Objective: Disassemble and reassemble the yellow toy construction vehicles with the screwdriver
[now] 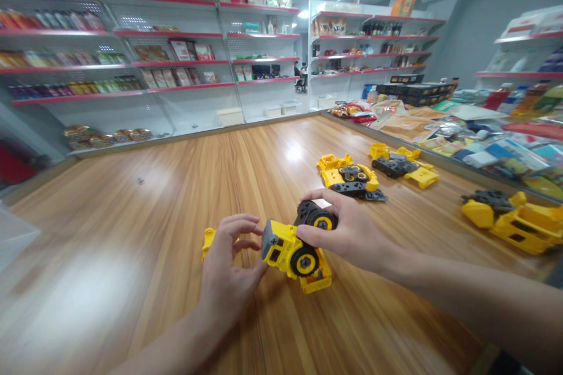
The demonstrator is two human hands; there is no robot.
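A yellow toy truck [284, 246] with a grey windscreen and black wheels is held tilted above the wooden table. My right hand [347, 234] grips it by the rear, the thumb on its side near the back wheel [323, 221] and the fingers over the top. At the cab end, my left hand [235, 258] has its fingers curved and apart; whether the thumb touches the truck I cannot tell. Below the truck shows a yellow toy part [317, 282], partly hidden. Another yellow piece [208, 241] lies behind my left hand.
On the wooden table [145, 217] at the right lie yellow and black toy vehicle parts [349, 174], more pieces [402, 165] and a yellow body [523, 222]. Packaged goods [409, 123] are heaped beyond the right edge. Stocked shelves [176, 35] line the back.
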